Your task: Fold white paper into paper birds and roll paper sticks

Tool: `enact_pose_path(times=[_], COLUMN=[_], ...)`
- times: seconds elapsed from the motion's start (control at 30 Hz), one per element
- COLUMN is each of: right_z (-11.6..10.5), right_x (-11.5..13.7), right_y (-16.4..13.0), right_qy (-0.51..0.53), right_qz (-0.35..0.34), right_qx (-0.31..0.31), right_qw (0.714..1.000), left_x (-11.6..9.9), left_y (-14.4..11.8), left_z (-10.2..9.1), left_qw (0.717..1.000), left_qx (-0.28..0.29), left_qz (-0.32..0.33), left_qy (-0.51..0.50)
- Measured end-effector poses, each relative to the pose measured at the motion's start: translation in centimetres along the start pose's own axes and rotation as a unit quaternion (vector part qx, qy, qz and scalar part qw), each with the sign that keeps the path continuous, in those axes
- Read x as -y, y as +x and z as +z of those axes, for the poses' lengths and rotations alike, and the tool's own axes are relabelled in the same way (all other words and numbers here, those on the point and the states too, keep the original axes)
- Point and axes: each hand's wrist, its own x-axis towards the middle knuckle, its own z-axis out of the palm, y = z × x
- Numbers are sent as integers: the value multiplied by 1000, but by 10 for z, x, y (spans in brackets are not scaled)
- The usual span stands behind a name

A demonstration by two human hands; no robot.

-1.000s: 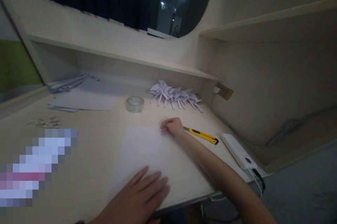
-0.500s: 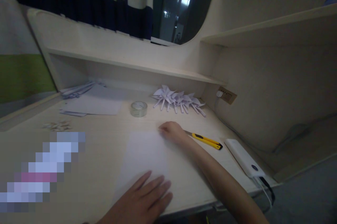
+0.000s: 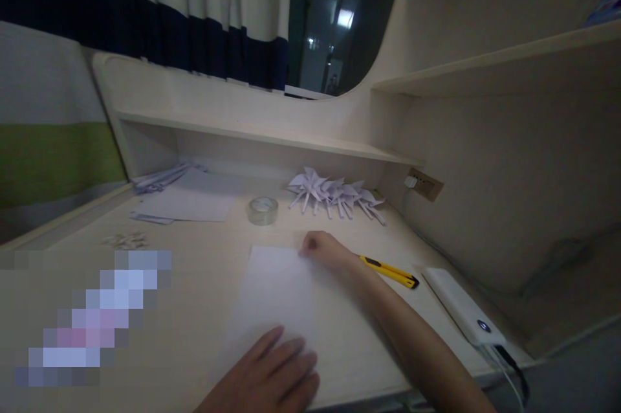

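**White paper sheet [image 3: 276, 296] stays flat as the right hand [image 3: 324, 250] curls**

It lies on the worktop [image 3: 204, 257], its near end under the loosely spread left hand [image 3: 276, 374]. The right is now more curled at the far right corner; whether it pinches paper, I cannot tell.

Paper sheet [image 3: 276, 290]: white, looks plain from here, lying flat, longer than wide
Near part: beneath the left hand [image 3: 272, 374], fingers outstretched
Far right corner: at the curled right hand [image 3: 324, 248]
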Motion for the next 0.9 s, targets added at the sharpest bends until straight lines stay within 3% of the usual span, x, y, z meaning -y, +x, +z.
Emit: enact_pose_path(times=[0.13,0.2,0.3,0.37,0.43,0.53,0.63,0.73,0.8,0.9], right_z=[-7,-13,-22,-26,-27,-22,-7,9,15,16], right_x=[5,13,25,30,32,28,20,14,13,15], right_y=[-1,-1,0,1,2,1,-2,-6,-8,-9], right_qy=[80,146,264,299,314,363,403,406,402,383], right_qz=[-17,-32,-52,-52,-40,18,103,126,127,116], right_qx=[-14,-38,-77,-94,-112,-125,-110,-106,-107,-101], right_qw=[997,988,960,948,942,923,903,899,900,911], left_x=[23,49,99,131,156,174,175,173,174,178], left_y=[-2,2,15,25,31,33,28,19,12,3], left_z=[-14,-23,-35,-39,-39,-33,-24,-17,-14,-17], left_qw=[999,993,973,958,943,894,823,749,710,682], left_qx=[-33,-78,-99,-89,-34,-47,-102,-124,-104,-43], left_qz=[-37,-87,-208,-268,-300,-350,-395,-430,-441,-421], left_qy=[-13,-2,4,-40,-143,-277,-394,-489,-539,-596])
